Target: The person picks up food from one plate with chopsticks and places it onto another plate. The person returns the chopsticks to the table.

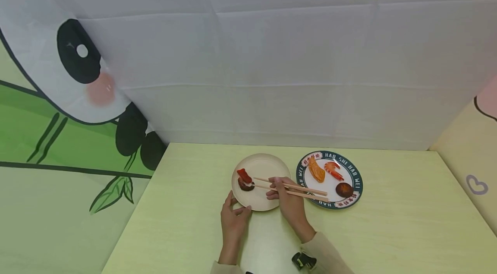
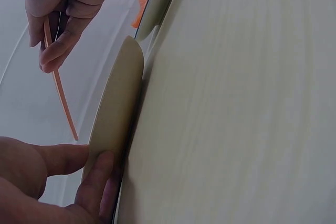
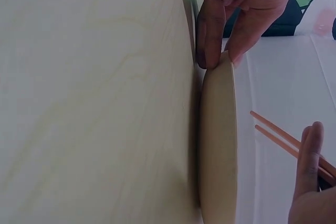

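Observation:
My left hand (image 1: 234, 224) pinches the near left rim of a cream plate (image 1: 268, 164), thumb above and fingers below, as the left wrist view shows on the plate's side (image 2: 118, 98). My right hand (image 1: 291, 207) grips a pair of wooden chopsticks (image 1: 310, 190) over the plate's right side. The chopstick tips are slightly apart, close to a dark brown curved food piece (image 1: 245, 186); whether they touch it I cannot tell. Against that piece lies a red food piece (image 1: 244, 175). In the right wrist view the chopsticks (image 3: 275, 129) point past the rim.
Right of the cream plate stands a white plate with a dark green lettered rim (image 1: 359, 179). It bears an orange wedge-shaped piece (image 1: 316, 170), a shrimp (image 1: 334, 170) and a brown mushroom cap (image 1: 344, 190). Behind the pale table (image 1: 407, 205) hangs a white cloth (image 1: 272, 71).

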